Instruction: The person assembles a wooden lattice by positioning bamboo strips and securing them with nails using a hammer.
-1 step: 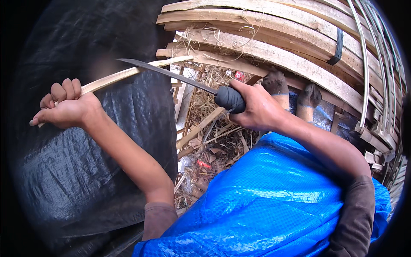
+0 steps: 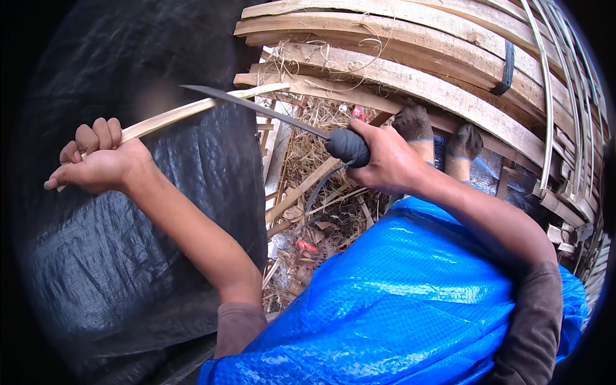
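Observation:
My left hand (image 2: pixel 96 154) is closed around a pale strip of split wood or bamboo (image 2: pixel 173 119), which slants up to the right from the palm. In my right hand (image 2: pixel 388 160) is a long knife (image 2: pixel 256 109), gripped by its handle wrapped in black. Its dark blade points to the upper left and crosses the strip near the strip's far half. From this angle I cannot tell whether the edge touches the wood. A dark loose strap hangs from the handle.
Long sawn wooden slats (image 2: pixel 398 58) are stacked across the top and right, with a black band (image 2: pixel 505 69) on them. Curly shavings (image 2: pixel 321 115) litter the ground. A black sheet (image 2: pixel 128 256) covers the left; a blue tarp (image 2: pixel 385 289) lies over my lap. Two dark-covered feet (image 2: pixel 412 122) rest by the slats.
The knife and my right hand have shifted very slightly to the right, with the blade tip a little higher. My left hand and the strip look the same.

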The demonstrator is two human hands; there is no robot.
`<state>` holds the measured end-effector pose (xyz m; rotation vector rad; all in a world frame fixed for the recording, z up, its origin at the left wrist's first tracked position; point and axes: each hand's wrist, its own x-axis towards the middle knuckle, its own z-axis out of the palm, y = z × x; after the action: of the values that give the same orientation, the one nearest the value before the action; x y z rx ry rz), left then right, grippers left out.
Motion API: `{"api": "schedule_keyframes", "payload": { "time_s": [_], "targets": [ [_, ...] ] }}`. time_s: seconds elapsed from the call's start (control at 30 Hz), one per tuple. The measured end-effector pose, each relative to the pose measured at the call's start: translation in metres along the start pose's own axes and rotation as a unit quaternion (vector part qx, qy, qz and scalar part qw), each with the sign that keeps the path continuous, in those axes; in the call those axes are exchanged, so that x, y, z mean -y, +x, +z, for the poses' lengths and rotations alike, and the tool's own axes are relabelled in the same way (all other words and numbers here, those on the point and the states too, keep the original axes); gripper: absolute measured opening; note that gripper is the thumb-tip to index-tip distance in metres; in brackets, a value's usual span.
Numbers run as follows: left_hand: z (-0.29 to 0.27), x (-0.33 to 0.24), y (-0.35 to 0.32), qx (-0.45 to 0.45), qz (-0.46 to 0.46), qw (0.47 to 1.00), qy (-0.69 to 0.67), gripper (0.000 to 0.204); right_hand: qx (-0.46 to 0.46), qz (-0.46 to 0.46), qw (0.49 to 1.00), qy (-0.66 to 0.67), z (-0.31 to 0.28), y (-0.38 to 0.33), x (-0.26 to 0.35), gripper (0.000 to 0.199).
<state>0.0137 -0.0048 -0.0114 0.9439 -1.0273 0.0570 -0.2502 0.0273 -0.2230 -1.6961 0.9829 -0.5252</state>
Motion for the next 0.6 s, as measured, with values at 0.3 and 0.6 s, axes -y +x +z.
{"api": "schedule_keyframes", "payload": {
  "time_s": [0.3,0.6],
  "targets": [
    [0.007,0.001,-0.005,-0.018,0.009,1.0,0.001,0.063,-0.02,0.137,0.989,-0.056,0.002,0.014,-0.055,0.041],
    [-0.023,0.002,0.008,-0.046,-0.029,0.994,-0.095,0.071,-0.009,0.123,0.992,-0.032,0.005,0.006,-0.034,0.037]
  ]
}}
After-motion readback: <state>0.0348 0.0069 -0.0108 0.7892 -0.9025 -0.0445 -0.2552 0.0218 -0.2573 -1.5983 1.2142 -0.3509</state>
